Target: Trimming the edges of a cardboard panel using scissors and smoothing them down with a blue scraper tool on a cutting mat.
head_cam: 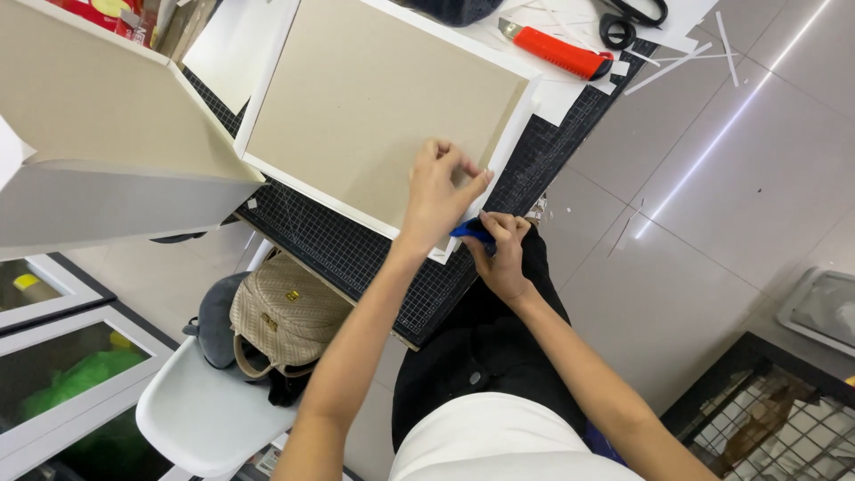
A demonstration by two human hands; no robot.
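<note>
A grey cardboard sheet lies glued on a larger white paper sheet, both on a black gridded cutting mat. My left hand rests on the board's near corner, with its fingers pinching or pressing the white paper edge there. My right hand is just below that corner at the mat's edge, closed around a small blue tool whose tip points at the paper corner.
A red utility knife and black scissors lie at the far end of the mat among paper strips. A large grey box panel stands at the left. A beige bag sits on a white chair below.
</note>
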